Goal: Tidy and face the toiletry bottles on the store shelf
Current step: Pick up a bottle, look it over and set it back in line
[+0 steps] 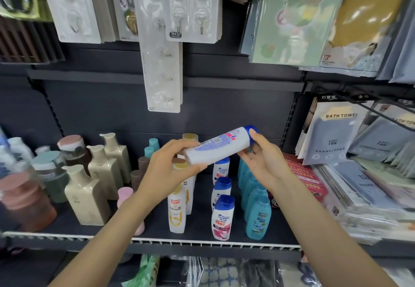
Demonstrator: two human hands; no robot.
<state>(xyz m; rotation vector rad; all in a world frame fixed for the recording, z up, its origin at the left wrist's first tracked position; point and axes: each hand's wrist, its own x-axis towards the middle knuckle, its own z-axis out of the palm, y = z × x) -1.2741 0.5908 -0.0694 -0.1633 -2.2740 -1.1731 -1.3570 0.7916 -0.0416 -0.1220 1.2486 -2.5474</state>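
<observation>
We hold a smooth white plastic bottle point(219, 144) with a glossy blue cap, tipped nearly on its side, its back label toward us. Our left hand point(173, 165) curls round its base; our right hand point(261, 158) grips the capped end, forefinger laid over the cap. The bottle hangs above the dark matte shelf point(197, 230), whose front edge carries a white ribbed strip. Directly below the bottle stands a row of matching blue-capped bottles point(222, 217), with teal bottles point(257, 217) beside them and yellow-capped white bottles point(178, 208) under our left wrist. Behind the bottle rises a dark panel hung with clear blister packs point(164, 73).
</observation>
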